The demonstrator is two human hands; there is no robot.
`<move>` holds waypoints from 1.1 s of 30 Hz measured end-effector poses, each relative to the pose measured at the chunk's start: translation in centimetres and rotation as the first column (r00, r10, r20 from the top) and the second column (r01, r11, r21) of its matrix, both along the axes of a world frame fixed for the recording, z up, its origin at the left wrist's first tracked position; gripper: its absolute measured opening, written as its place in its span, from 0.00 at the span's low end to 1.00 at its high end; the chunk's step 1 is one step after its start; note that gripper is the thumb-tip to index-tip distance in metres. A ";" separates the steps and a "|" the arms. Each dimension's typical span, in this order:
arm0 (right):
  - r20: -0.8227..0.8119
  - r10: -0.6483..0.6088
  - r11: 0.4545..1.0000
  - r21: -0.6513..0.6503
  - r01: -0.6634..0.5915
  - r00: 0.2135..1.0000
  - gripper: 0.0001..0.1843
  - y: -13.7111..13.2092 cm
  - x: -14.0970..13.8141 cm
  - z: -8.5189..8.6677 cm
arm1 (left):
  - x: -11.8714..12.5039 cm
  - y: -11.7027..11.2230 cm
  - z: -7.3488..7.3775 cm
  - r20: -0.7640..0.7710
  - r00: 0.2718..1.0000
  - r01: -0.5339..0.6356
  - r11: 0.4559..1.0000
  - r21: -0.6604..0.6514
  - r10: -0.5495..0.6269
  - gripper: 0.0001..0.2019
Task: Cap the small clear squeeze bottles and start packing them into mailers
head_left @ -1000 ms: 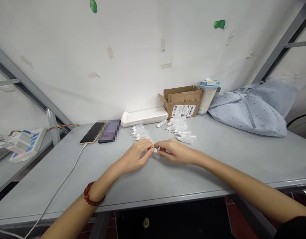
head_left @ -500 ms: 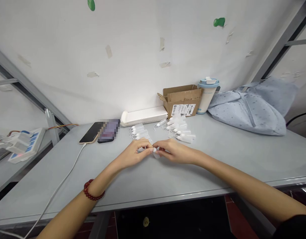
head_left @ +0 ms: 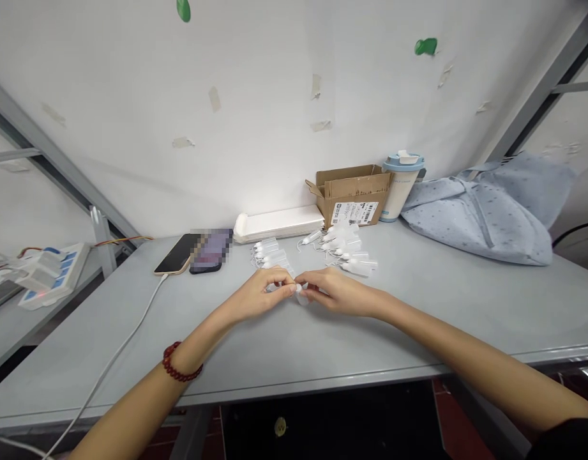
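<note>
Over the middle of the table, my left hand (head_left: 260, 294) and my right hand (head_left: 339, 292) meet with fingers pinched. Between their fingertips is a small translucent plastic bottle (head_left: 302, 296) with a white cap, its body tilted toward me. Fingers cover part of it, so whether the left fingertips grip the cap or a thin string there is hard to see. Behind my left hand lies a row of similar capped bottles (head_left: 274, 257) with white strings. Another pile of such bottles (head_left: 344, 245) lies beyond my right hand, strings toward the left.
A flat stack of white sheets or sleeves (head_left: 279, 223) lies by the wall beside an open cardboard box (head_left: 354, 198). A lidded cup (head_left: 399, 188) and a pale blue cloth bag (head_left: 480, 217) stand right. Two phones (head_left: 176, 254) and a charging cable (head_left: 126, 345) lie left.
The view has shifted very slightly. Both hands keep their pinch on the bottle at nearly the same spot, and the piles look unchanged.
</note>
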State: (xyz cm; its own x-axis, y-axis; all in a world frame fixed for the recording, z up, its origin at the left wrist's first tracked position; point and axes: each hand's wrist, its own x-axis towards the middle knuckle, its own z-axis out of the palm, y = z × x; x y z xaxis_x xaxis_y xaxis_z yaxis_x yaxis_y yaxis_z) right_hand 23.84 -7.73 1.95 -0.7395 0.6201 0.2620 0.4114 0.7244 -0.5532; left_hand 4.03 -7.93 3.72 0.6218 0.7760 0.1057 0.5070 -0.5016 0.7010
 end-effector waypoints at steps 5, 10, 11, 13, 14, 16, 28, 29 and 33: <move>0.019 -0.009 1.000 0.011 0.009 1.000 0.12 0.0 0.0 0.0 | -0.2 0.2 0.0 0.010 1.000 0.008 0.999 -0.032 -0.008 0.13; 0.123 -0.065 0.998 0.024 0.063 0.990 0.11 0.0 -0.2 -0.2 | -0.4 0.7 -0.7 0.020 0.999 -0.039 0.999 -0.037 0.040 0.14; 0.134 -0.076 0.997 0.027 0.073 0.988 0.11 0.0 -0.2 -0.3 | -0.4 0.7 -0.8 0.018 0.998 -0.053 0.998 -0.034 0.054 0.14; 0.141 -0.084 0.996 0.028 0.081 0.986 0.09 0.0 -0.3 -0.6 | -0.4 0.9 -1.0 0.008 0.997 -0.079 0.997 -0.026 0.079 0.14; 0.140 -0.082 0.996 0.028 0.079 0.987 0.08 0.0 -0.3 -0.8 | -0.3 0.9 -1.0 0.000 0.996 -0.088 0.996 -0.020 0.088 0.14; 0.141 -0.076 0.997 0.039 0.071 0.987 0.07 0.0 -0.2 -1.0 | -0.3 0.9 -0.8 -0.011 0.995 -0.102 0.995 -0.005 0.102 0.14; 0.235 -0.150 0.965 0.245 0.091 0.960 0.11 0.3 0.2 -0.4 | -0.8 0.9 -0.4 -0.034 0.983 -0.175 0.975 0.140 0.181 0.11; 0.224 -0.169 0.959 0.263 0.107 0.960 0.12 0.4 0.3 -0.3 | -1.0 1.1 -0.4 -0.033 0.981 -0.187 0.973 0.139 0.193 0.11; 0.184 -0.273 0.922 0.331 0.202 0.944 0.13 1.0 0.9 0.1 | -2.1 2.1 -0.2 0.037 0.957 -0.291 0.952 0.099 0.289 0.12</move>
State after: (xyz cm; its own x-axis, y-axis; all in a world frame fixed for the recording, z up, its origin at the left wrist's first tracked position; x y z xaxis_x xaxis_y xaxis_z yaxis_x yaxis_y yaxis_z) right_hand 24.78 -6.77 2.07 -0.6413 0.7009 0.3121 0.6782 0.7081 -0.1967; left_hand 1.95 -5.81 3.53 0.3681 0.9069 0.2049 0.6264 -0.4048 0.6662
